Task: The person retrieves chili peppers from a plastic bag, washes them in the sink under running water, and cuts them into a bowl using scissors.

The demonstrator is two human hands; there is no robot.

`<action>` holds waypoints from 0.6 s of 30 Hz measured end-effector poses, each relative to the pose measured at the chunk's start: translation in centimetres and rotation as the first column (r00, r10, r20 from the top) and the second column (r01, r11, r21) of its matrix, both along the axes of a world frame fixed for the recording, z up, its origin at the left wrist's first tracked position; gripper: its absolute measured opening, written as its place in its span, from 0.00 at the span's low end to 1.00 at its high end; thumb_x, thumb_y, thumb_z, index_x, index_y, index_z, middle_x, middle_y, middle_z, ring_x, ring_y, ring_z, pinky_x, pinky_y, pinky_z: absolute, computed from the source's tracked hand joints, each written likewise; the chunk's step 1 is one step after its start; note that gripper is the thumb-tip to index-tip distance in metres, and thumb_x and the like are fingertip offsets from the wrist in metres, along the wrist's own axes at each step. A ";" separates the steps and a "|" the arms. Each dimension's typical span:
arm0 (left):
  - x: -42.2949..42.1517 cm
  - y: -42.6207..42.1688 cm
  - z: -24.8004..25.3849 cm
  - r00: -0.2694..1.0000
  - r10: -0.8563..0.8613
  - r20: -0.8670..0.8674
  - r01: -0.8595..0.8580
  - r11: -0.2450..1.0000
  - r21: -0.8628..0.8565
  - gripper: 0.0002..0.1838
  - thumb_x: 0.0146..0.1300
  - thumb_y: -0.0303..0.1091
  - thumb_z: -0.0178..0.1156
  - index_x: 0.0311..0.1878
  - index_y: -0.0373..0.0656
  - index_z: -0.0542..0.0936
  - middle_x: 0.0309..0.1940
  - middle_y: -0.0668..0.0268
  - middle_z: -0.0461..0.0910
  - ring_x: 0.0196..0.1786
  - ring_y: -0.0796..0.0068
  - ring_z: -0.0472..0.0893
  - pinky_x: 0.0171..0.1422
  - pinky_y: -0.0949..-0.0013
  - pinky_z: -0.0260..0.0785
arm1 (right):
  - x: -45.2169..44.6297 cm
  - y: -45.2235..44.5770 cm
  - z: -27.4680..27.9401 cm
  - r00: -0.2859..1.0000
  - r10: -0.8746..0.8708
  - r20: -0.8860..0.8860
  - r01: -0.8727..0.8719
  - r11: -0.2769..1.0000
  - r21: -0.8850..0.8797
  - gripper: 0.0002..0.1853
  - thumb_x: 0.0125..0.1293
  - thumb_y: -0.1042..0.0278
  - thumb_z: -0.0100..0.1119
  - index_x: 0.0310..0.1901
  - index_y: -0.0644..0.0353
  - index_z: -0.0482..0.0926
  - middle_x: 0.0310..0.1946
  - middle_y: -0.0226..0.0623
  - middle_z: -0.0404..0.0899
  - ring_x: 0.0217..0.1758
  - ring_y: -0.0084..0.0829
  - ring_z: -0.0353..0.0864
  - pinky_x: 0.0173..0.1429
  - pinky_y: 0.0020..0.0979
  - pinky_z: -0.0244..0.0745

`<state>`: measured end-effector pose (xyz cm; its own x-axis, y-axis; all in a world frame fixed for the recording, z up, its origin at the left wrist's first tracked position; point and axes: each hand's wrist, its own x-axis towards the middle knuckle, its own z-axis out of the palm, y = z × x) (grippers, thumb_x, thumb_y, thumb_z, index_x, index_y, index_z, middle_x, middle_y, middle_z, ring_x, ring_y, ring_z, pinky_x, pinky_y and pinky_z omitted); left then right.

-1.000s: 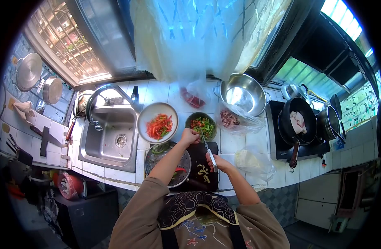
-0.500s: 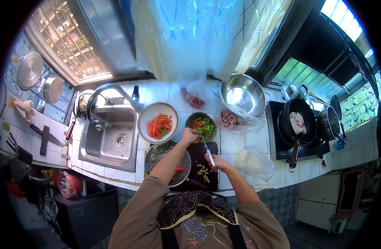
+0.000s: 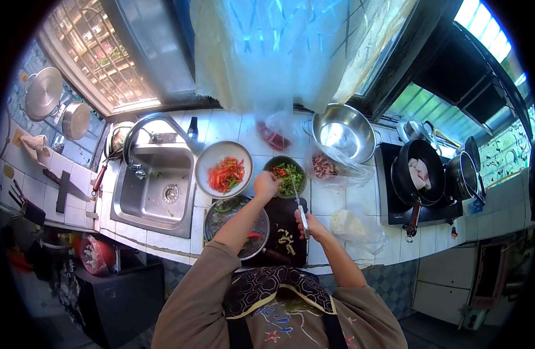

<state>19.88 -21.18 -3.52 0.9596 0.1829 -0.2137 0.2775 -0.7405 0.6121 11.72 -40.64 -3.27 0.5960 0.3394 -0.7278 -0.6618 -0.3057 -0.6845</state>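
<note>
Over a dark bowl (image 3: 303, 192) of chopped green and red peppers (image 3: 288, 174), my left hand (image 3: 267, 185) is closed, fingertips pinched at the bowl's near left rim. What it pinches is hidden. My right hand (image 3: 312, 225) grips the pale handles of what look like scissors (image 3: 302, 216), their thin blades pointing up into the bowl. Below them lies a dark cutting board (image 3: 296, 244) with pale green scraps (image 3: 286, 241). Left of the bowl stands a white plate (image 3: 202, 174) of sliced red peppers (image 3: 225, 174). A perforated metal pan (image 3: 261, 224) with peppers sits partly under my left forearm.
A steel sink (image 3: 119, 200) lies left. Behind right are a steel pot (image 3: 343, 136) and a plastic bag of meat (image 3: 324, 166); another bag (image 3: 355, 228) lies nearer. A wok (image 3: 419, 174) holding pale meat rests on the stove at right. A cleaver (image 3: 69, 189) lies far left.
My left hand has turned and its fingers now point further over the bowl's left side. The scissors have shifted slightly right and stand more upright. The view has shifted a little.
</note>
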 end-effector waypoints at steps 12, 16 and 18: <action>-14.8 7.7 3.1 0.937 -0.340 -0.077 0.347 0.932 0.108 0.08 0.41 0.33 0.59 0.26 0.41 0.78 0.25 0.58 0.76 0.30 0.61 0.77 0.35 0.63 0.69 | -5.9 0.5 3.2 0.993 -0.070 -0.095 0.090 0.970 0.224 0.22 0.57 0.44 0.48 0.30 0.60 0.64 0.13 0.24 0.63 0.12 0.19 0.64 0.17 0.22 0.67; -17.4 6.5 0.1 0.895 -0.441 0.065 0.419 0.881 0.219 0.09 0.42 0.34 0.58 0.27 0.42 0.74 0.30 0.57 0.70 0.31 0.58 0.75 0.35 0.59 0.67 | -7.1 1.1 2.6 0.998 -0.031 -0.058 0.045 0.966 0.253 0.22 0.57 0.45 0.48 0.30 0.60 0.65 0.14 0.25 0.63 0.12 0.19 0.65 0.18 0.22 0.67; -17.2 5.4 0.3 0.913 -0.403 0.062 0.378 0.893 0.243 0.09 0.42 0.35 0.58 0.26 0.41 0.74 0.30 0.57 0.71 0.31 0.58 0.75 0.35 0.59 0.68 | -7.5 1.5 2.8 0.997 -0.042 -0.060 0.055 0.969 0.242 0.21 0.57 0.46 0.49 0.30 0.60 0.65 0.14 0.25 0.63 0.12 0.19 0.64 0.18 0.21 0.67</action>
